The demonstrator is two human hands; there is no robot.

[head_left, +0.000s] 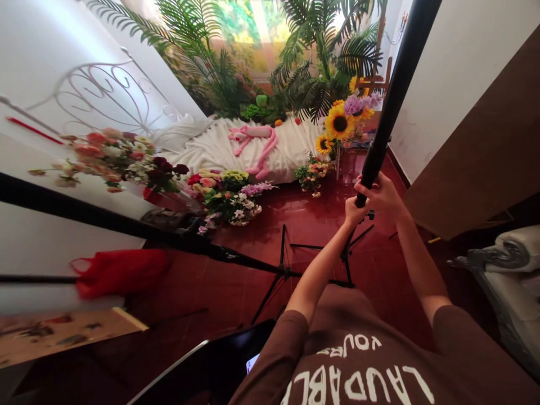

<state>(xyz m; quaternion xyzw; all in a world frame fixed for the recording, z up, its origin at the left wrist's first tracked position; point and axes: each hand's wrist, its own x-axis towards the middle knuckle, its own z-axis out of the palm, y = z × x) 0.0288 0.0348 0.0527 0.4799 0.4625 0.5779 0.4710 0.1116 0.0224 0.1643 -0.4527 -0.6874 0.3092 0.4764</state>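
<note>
A thick black pole rises steeply toward the upper right in front of me. My left hand is closed round its lower part. Just above and to the right, my right hand wraps round the same pole, and the two hands are close together. Below them, a small dark knob sticks out beside the pole. Thin black stand legs spread over the floor beneath my hands.
Another black pole slants across the left side to a tripod base. Flower bunches and sunflowers border a white-draped bed with a pink plush toy. A red bag lies left; a wrapped armchair stands right.
</note>
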